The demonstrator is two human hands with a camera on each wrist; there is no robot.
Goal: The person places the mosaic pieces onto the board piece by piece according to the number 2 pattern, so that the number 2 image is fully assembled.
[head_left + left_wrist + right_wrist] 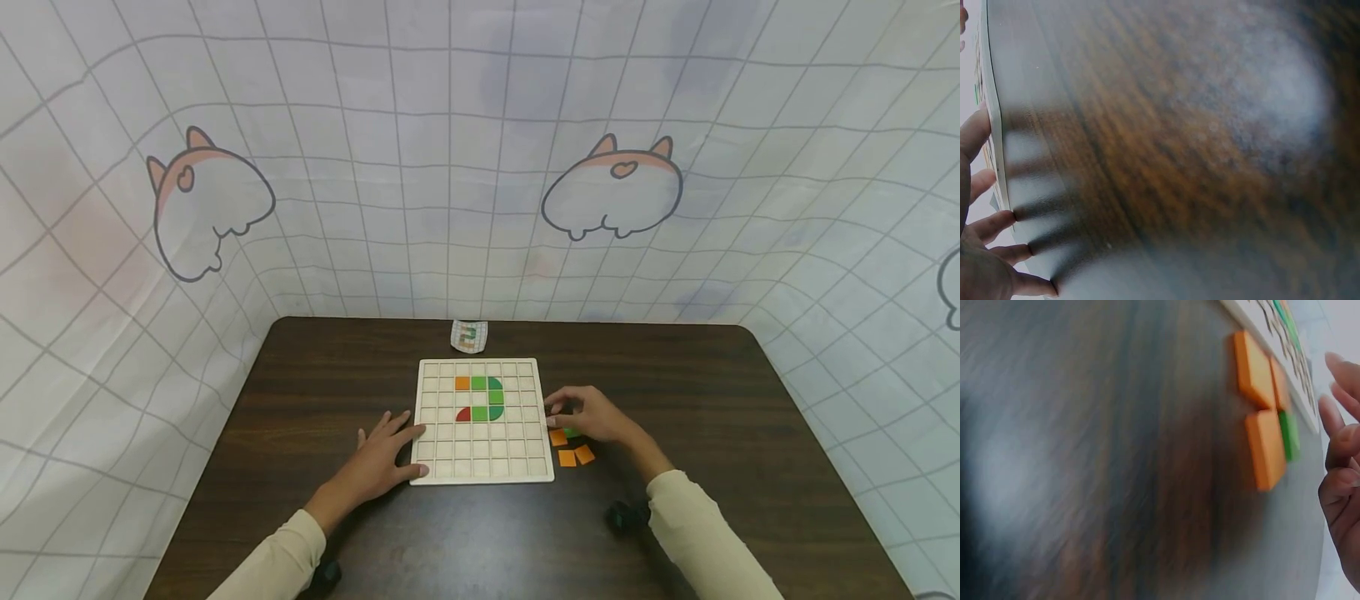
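At lower centre of the head view, a square board (481,450) of pale material, ruled into shallow square cells; inset across its upper part, flat tiles (479,383), square and quarter-round, in orange, green, teal and red. Just beyond its right edge, loose orange tiles (567,458) and a partly hidden green tile (572,432) on the dark, wood-grained, glossy counter (337,375). Left grip (381,461) spread wide, touching the board's left edge. Right grip (590,414) half-curled near the right edge; cannot tell whether pinching anything.
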